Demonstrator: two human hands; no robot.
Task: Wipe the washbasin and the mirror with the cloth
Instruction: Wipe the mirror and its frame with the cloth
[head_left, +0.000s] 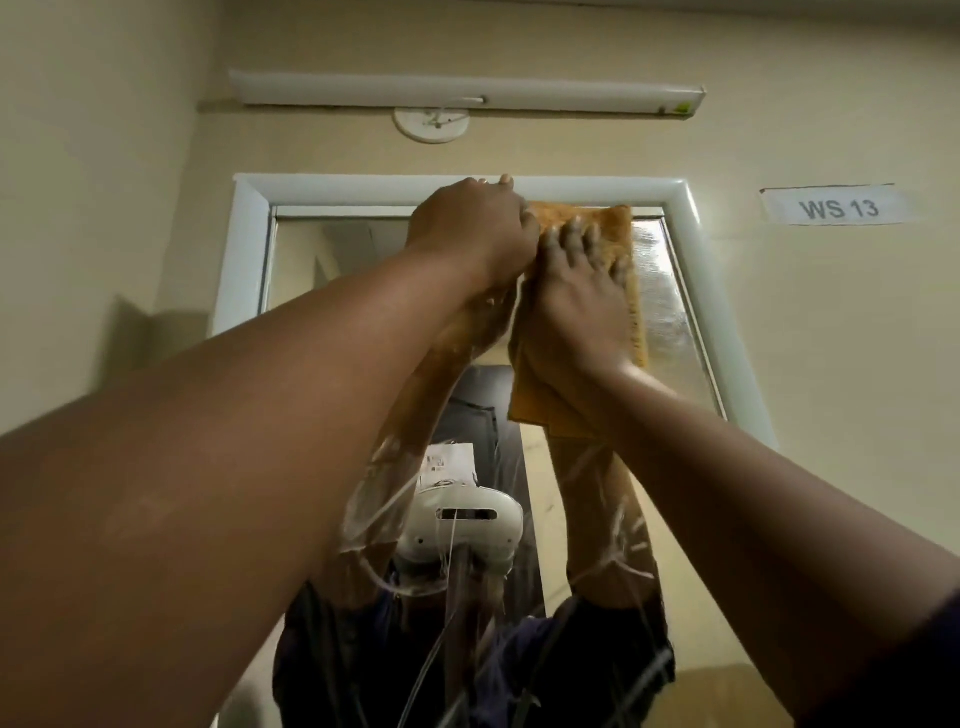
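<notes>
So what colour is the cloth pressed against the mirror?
Orange-yellow cloth, seen best in the head view, the only one.

Both bare arms reach up and forward, converging toward 12 o'clock. The left arm enters from 8 o'clock, forearm long and straight, wrist bent slightly; the left hand (470, 228) shows its back, fingers curled down at the tips with a fingertip raised at 12 o'clock. The right arm enters from 4 o'clock; the right hand (576, 296) lies flat, fingers straight and spread, pressing. The two hands touch side by side.
</notes>
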